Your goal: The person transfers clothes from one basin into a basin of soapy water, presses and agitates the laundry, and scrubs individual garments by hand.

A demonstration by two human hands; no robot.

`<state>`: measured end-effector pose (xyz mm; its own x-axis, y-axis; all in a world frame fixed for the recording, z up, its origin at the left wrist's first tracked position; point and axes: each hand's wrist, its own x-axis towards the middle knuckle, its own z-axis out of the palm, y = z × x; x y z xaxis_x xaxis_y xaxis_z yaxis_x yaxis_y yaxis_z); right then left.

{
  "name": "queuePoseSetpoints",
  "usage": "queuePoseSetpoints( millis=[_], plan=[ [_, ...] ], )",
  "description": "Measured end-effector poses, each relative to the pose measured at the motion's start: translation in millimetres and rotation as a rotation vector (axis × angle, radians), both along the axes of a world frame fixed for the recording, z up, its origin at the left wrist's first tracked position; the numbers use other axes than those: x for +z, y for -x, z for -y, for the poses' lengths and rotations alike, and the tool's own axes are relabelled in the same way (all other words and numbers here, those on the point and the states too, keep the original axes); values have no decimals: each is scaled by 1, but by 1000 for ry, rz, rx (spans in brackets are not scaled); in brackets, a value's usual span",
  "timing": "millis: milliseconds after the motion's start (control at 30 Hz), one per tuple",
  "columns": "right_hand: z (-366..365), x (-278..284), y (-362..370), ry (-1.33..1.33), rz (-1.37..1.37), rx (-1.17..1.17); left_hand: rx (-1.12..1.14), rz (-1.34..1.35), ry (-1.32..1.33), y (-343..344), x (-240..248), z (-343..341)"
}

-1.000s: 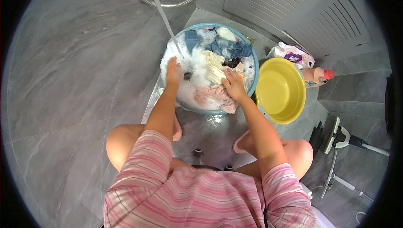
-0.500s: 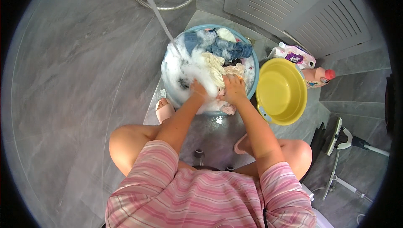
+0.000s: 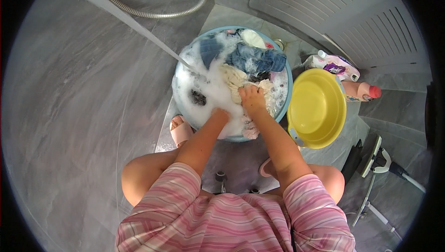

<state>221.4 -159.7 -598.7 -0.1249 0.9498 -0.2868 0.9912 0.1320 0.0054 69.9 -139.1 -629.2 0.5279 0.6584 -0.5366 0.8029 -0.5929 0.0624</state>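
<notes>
Inside blue basin [image 3: 289, 92], near side, left hand [image 3: 221, 114] hiding in white foam [image 3: 208, 87], grip impossible to tell; right hand [image 3: 252, 100] resting on cream cloth [image 3: 233, 77], hold also unclear; foam partly covering denim garment [image 3: 257, 58] at far side.

The supporting surface is formed by a floor [image 3: 234, 153] of grey, veined tile. A round blue basin [image 3: 287, 98] is set directly on it, near 12 o'clock in the view. At about 3 to 4 o'clock from that basin, a yellow basin [image 3: 318, 108] is placed just beside it. Beyond the yellow basin's rim, a white-and-purple packet [image 3: 342, 70] is positioned at 1 o'clock and a pink bottle [image 3: 360, 91] with a red cap at 2 o'clock. Worn pink slippers are located at 7 to 8 o'clock (left slipper [image 3: 182, 134]) and 5 o'clock (right slipper [image 3: 265, 168]) from the blue basin.
</notes>
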Motion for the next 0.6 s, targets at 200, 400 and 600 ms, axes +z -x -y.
queuePoseSetpoints(
  millis=[200,400,600],
  plan=[
    [-1,-4,11,16,76,-22,-18,-23,3,6,-13,-4],
    [1,0,20,-36,127,-51,-15,-17,52,11,-13,-14],
    [32,9,29,-139,65,-126,-10,-79,362,31,23,-43]
  ],
)
